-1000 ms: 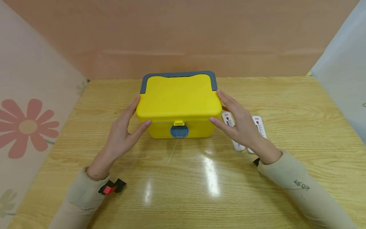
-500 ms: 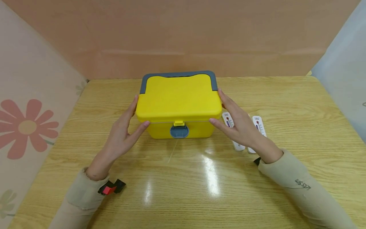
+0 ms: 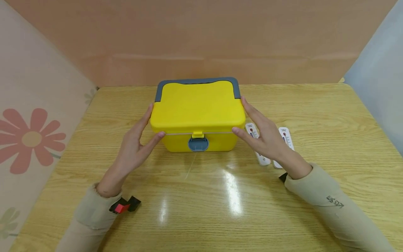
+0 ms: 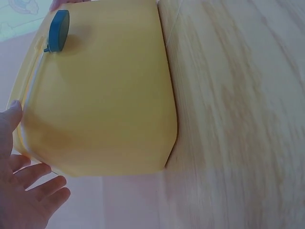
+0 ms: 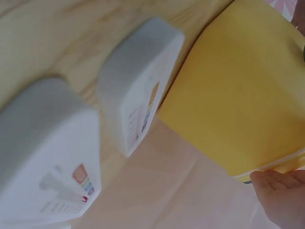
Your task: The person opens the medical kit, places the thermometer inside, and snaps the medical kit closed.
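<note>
A yellow storage box with a grey handle stands on the wooden table. Its grey front latch hangs down, and a thin pale seam runs below the lid. My left hand holds the lid's left front corner, thumb at the front edge and fingers along the side. Opposite, my right hand holds the right front corner in the same way. The left wrist view shows the left hand's lower fingers spread beside the box. In the right wrist view the right fingers touch the lid's rim.
Two white printed plastic pieces, one nearer the box and one farther right, lie partly under the right hand and wrist. An orange-brown wall rises behind the table, with patterned panels at both sides.
Both hands stay at the lid's corners, with only a slight shift of the fingers along its sides. The seam under the lid shows a little more clearly. The white pieces have not moved.
</note>
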The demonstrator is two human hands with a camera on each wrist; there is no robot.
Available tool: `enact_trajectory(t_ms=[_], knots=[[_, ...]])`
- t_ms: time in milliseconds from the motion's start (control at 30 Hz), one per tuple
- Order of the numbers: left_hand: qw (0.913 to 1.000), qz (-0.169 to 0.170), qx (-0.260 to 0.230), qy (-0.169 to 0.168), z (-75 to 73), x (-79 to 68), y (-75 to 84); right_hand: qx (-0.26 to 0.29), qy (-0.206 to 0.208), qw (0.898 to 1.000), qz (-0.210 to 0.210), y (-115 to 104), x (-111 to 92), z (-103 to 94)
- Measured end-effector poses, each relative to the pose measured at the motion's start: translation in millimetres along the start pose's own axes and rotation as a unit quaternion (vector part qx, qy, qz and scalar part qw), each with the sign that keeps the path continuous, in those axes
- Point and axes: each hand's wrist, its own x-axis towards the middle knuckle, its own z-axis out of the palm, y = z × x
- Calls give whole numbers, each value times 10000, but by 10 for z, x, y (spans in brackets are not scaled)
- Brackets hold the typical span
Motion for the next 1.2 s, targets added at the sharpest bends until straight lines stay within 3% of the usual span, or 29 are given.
enact_trajectory(t_ms=[267,533,1000,1200], knots=[[9998,80,-35,188,-21,22,32,50,191,9997,127,-45,28,-9],[9985,173,-22,522,-56,112,107,273,501,9967,577,-139,93,-48],[9918,318,-206,1219,-100,259,220,835,1261,9864,647,-231,238,-55],[9872,331,-149,1553,-121,349,287,1481,1589,9756,315,-256,318,-47]])
